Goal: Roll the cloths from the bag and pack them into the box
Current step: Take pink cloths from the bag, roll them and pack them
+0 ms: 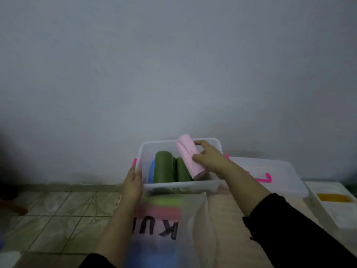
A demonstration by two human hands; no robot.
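Observation:
A clear plastic box (pixel 150 149) with pink clips stands on the table against the wall. Inside it stand two green rolled cloths (pixel 164 167) and a blue rolled cloth (pixel 152 171) at the left. My right hand (pixel 210 157) grips a pink rolled cloth (pixel 190 157), tilted over the right part of the box. My left hand (pixel 133 182) holds the box's left front corner, fingers along its wall. A translucent bag (pixel 160 225) with black letters lies in front of the box, with green, pink and blue cloths showing through it.
The box's clear lid (pixel 280 176) with a pink clip lies to the right of the box. A white tray (pixel 336 206) with something orange sits at the far right. A tiled surface (pixel 58 215) spreads to the left, and the wall rises just behind the box.

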